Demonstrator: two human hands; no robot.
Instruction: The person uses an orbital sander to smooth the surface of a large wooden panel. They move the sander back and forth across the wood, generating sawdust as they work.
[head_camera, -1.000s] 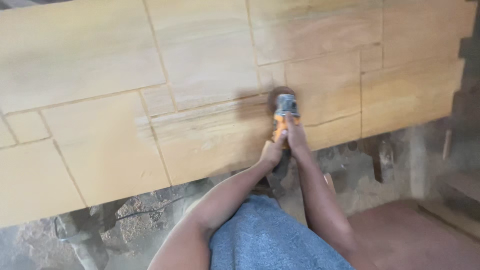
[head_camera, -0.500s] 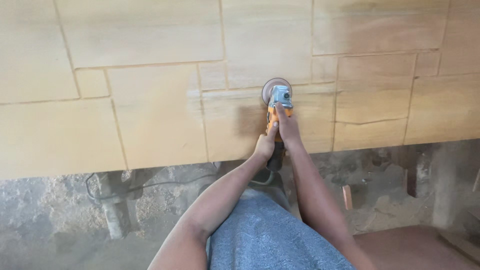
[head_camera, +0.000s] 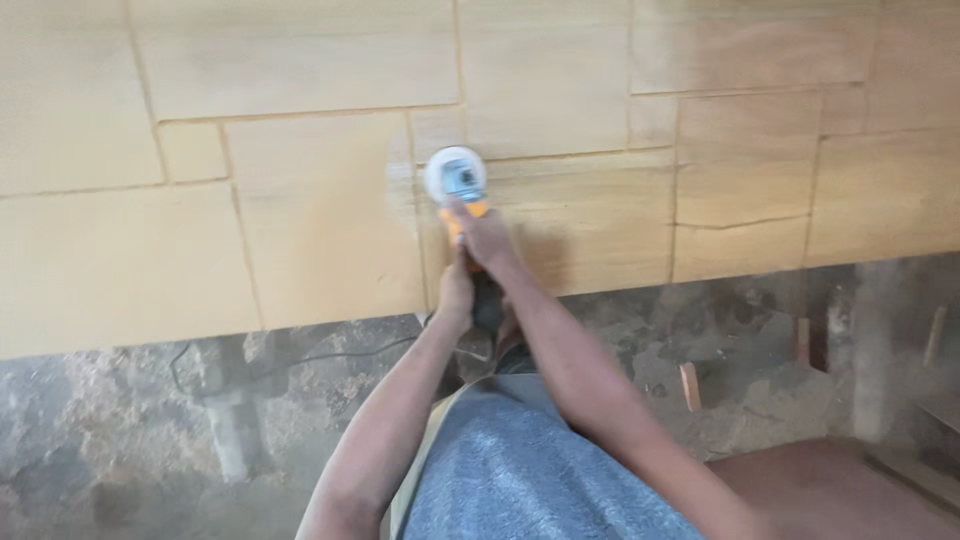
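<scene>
A thin black power cable (head_camera: 330, 355) trails across the rough, dusty grey floor (head_camera: 130, 440) on the left, running toward the tool. Above it spreads the wide yellow-tan stone slab surface (head_camera: 320, 230), cut by narrow joint lines into rectangular panels. The left hand (head_camera: 457, 288) is closed around the rear of the handheld orange-and-grey angle grinder (head_camera: 458, 185), whose round pale disc guard sits flat on the stone, just right of a vertical joint. The right hand (head_camera: 487, 240) is clamped over the grinder's body (nearer the head than the left). Further right, a small reddish wooden block (head_camera: 690, 386) stands on the floor, well apart from both arms
</scene>
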